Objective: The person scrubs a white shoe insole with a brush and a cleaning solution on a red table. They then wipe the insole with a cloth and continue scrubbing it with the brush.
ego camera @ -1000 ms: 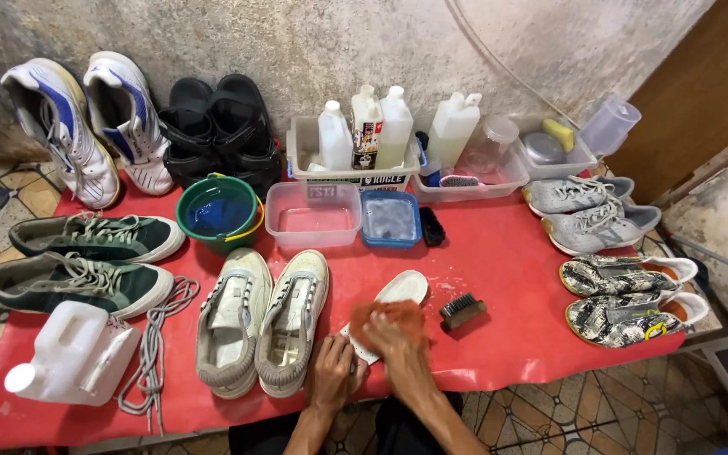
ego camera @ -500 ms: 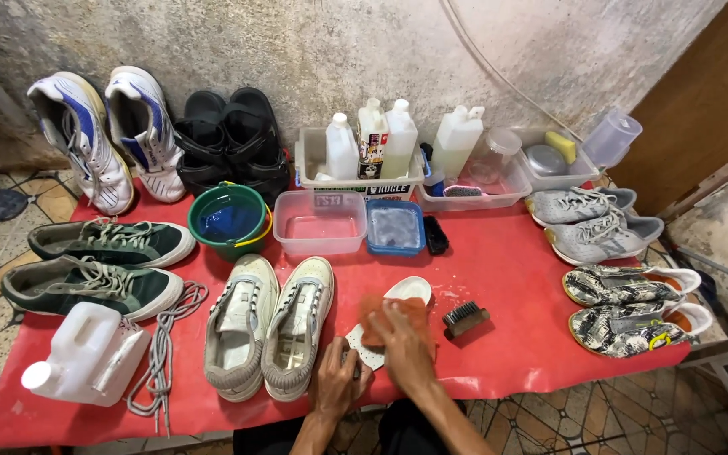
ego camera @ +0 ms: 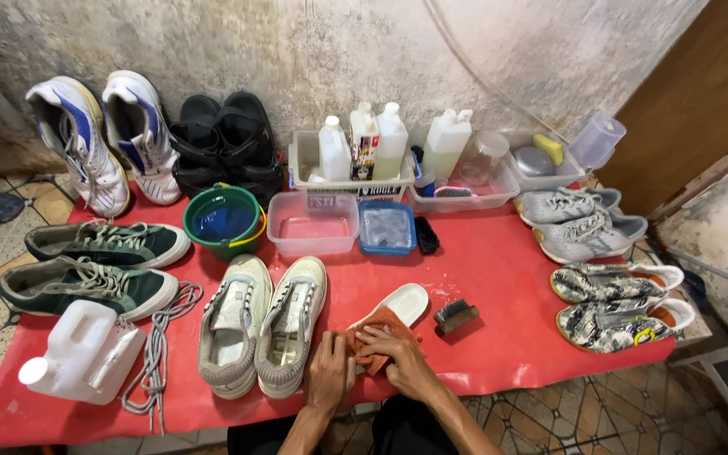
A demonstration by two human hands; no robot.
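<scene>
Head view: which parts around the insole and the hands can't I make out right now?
- White insole: its near end is hidden under the orange cloth and both hands.
- Left hand: its fingertips are tucked behind the cloth, so its grip is unclear.
- Right hand: its palm side is hidden against the cloth.
- Small brush: too small to tell the state of its bristles.
- Green bucket: depth of liquid unreadable.

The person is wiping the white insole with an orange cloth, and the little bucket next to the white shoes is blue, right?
Not quite. The head view shows the bucket is green, with blue only inside. The rest holds: both hands, left and right, press the orange cloth on the white insole.
</scene>
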